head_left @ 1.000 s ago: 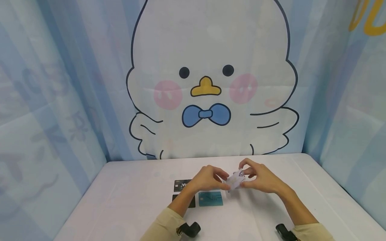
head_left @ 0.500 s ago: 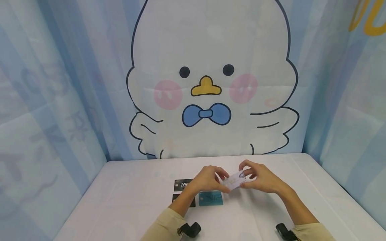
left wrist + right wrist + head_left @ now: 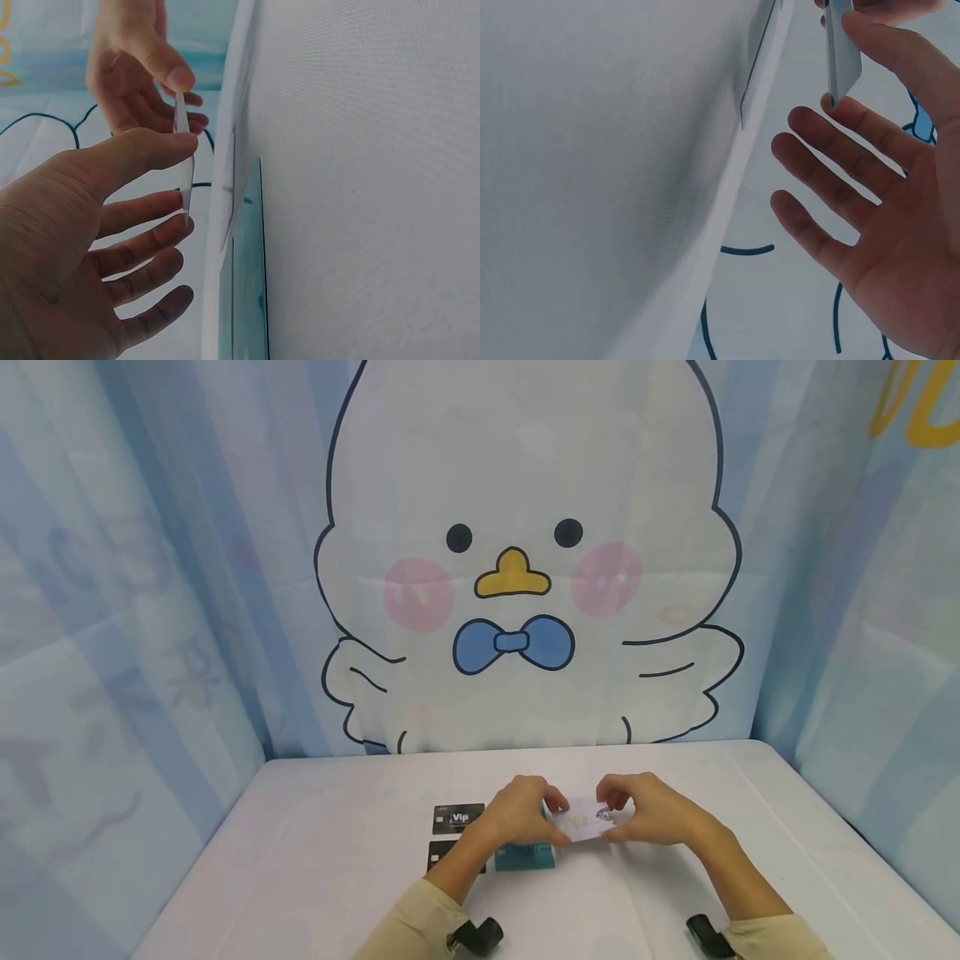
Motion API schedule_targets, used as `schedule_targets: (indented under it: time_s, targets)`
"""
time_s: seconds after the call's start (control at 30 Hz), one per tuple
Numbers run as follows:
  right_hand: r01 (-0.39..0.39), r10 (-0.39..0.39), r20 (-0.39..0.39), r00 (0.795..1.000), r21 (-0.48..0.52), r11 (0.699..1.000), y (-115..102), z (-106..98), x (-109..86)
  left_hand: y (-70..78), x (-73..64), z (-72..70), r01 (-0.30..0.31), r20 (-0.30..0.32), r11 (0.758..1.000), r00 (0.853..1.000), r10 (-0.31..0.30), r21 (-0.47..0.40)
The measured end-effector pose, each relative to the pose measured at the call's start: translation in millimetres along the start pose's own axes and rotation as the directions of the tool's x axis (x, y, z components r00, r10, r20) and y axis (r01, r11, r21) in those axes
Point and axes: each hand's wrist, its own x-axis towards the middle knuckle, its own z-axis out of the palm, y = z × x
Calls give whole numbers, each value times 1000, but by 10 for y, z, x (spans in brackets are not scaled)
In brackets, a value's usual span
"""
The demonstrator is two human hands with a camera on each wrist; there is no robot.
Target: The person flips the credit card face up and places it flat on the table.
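A white card (image 3: 581, 819) with yellow lettering and a dark emblem is held above the table between both hands. At its left end my left hand (image 3: 521, 814) pinches it between thumb and fingers, the lower fingers spread in the left wrist view. The thumb and index finger of my right hand (image 3: 652, 810) hold the opposite end. Seen in the right wrist view, the white card (image 3: 844, 56) stands nearly edge-on. Below my left wrist lie a black Vip card (image 3: 457, 818), a second black card (image 3: 442, 853) and a teal card (image 3: 525, 857), partly covered by the hand and forearm.
The cards lie on a white-covered table (image 3: 315, 843). Part of another teal card (image 3: 545, 810) shows behind my left hand. A curtain with a cartoon bird (image 3: 525, 468) closes off the back, and blue-white curtains (image 3: 97, 652) hang at the sides.
The white card has turned from a tilted, crumpled-looking angle to show its printed face flatter. My right hand's raised fingers have come down slightly. Both hands stay in nearly the same place.
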Motion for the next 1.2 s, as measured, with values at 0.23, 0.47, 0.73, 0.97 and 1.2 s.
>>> schedule_targets:
  time_s: [0.23,0.47,0.73,0.97,1.2]
  targets:
    - [-24,25,41,999,-21,999,-33,1,-25,29,2,48,-16,15,998,1000,15,58]
    - [-86,87,78,993,-27,996,-37,53,-32,58,-2,85,-33,30,992,999,29,124]
    - [-55,60,91,994,-58,997,-50,66,-42,100,-8,128,-50,56,985,998,41,164]
    - [-71,79,114,990,-67,995,-45,79,-35,144,-23,130,-52,62,983,997,42,175]
    - [-129,137,129,982,-70,989,-70,89,-34,161,-28,149,-57,68,978,997,44,202]
